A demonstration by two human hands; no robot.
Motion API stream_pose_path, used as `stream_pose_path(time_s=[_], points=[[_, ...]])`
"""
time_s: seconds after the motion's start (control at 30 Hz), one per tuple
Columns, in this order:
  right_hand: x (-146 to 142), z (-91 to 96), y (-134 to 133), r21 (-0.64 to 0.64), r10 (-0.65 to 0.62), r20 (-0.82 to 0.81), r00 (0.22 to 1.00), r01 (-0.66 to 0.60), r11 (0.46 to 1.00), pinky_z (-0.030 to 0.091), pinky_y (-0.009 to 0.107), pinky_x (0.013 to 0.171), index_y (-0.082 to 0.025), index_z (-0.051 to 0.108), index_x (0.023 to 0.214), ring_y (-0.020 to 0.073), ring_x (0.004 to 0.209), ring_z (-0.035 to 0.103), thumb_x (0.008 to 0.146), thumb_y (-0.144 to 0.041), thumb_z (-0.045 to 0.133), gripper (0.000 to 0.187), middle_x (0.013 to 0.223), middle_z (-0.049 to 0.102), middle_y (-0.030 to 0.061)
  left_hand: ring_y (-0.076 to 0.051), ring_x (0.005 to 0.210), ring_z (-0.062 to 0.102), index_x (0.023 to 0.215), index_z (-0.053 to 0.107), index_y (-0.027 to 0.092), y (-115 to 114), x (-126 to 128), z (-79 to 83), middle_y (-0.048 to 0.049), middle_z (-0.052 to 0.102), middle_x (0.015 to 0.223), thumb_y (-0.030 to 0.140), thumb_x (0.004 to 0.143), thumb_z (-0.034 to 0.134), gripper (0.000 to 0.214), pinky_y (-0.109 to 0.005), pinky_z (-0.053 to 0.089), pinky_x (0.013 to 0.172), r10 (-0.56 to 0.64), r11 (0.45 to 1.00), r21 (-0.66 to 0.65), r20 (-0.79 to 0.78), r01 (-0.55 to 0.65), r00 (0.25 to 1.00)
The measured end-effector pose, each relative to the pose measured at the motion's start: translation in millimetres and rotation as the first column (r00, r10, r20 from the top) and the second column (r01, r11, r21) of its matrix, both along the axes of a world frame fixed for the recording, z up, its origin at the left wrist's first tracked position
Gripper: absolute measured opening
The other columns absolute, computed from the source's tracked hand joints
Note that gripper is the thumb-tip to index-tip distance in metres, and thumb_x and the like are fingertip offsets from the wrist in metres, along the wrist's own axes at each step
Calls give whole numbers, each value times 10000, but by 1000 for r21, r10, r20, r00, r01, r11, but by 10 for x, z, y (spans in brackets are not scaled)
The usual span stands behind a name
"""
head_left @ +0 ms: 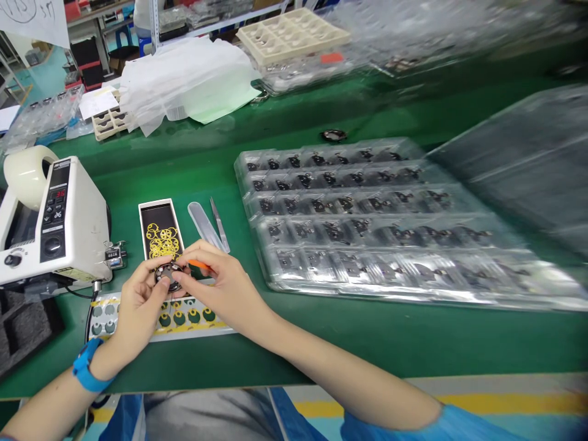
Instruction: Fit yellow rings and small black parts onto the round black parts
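Between the fingertips of my left hand point(143, 300) is a small round dark part point(169, 268) with a pale grey centre. My right hand point(229, 291) is closed around a thin orange tool point(200, 265), whose kind I cannot make out, and its thumb and finger also touch the round part. Below both hands lies a silvery sticker sheet point(172, 335) with rows of round cutouts and yellow edging. Just beyond them, yellow ring-shaped pieces point(162, 241) fill part of a white-rimmed box point(143, 226). Metal tweezers point(219, 225) and a translucent plastic strip point(204, 224) rest beside it.
A white tape dispenser point(76, 226) stands at left, above a black foam tray point(25, 331). To the right, a clear blister tray point(275, 278) holds rows of dark parts. One dark part point(334, 135) lies behind it. Papers point(184, 76) and a beige tray point(294, 37) sit at the back.
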State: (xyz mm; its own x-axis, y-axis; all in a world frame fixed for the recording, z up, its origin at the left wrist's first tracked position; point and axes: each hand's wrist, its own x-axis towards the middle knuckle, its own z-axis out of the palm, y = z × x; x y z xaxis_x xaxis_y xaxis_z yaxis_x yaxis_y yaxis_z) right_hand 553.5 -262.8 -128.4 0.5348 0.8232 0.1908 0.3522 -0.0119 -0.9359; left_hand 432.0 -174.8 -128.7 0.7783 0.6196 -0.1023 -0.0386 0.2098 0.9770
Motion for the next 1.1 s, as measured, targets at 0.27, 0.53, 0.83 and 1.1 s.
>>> stream_pose_path(time_s=[0.27,0.53,0.83,1.1], points=[[-56,-60,-60,194,-149,368,918,81,978,469,288,619,-194,619,878,185,782,589,871,-161,551,76,871,601,69,-143,683,656,1096,617,204,1,-1,2,-24,707,850,356,851,651,290,-242,570,619,37,996,86,-35,-34,999],[-93,-58,-49,198,-132,333,934,67,978,471,299,640,-201,632,860,180,759,575,875,-139,534,117,835,602,56,-178,1010,642,1248,549,237,-50,-54,-26,-65,667,1136,250,878,592,372,-281,546,869,9,979,203,-6,-7,1000],[116,67,-71,34,40,-191,981,-34,999,357,271,578,-193,614,677,121,611,423,828,-248,587,163,690,507,-17,-227,1157,579,1285,520,219,-20,-51,-53,-85,615,1254,255,879,580,412,-378,533,963,-64,997,50,25,62,998],[78,104,-61,47,72,-278,958,-62,997,434,247,520,-201,644,650,100,553,417,786,-240,611,144,654,483,-30,-228,1123,604,1289,531,215,-40,-41,-41,-85,644,1197,256,883,580,411,-395,525,976,-102,993,68,17,101,995]])
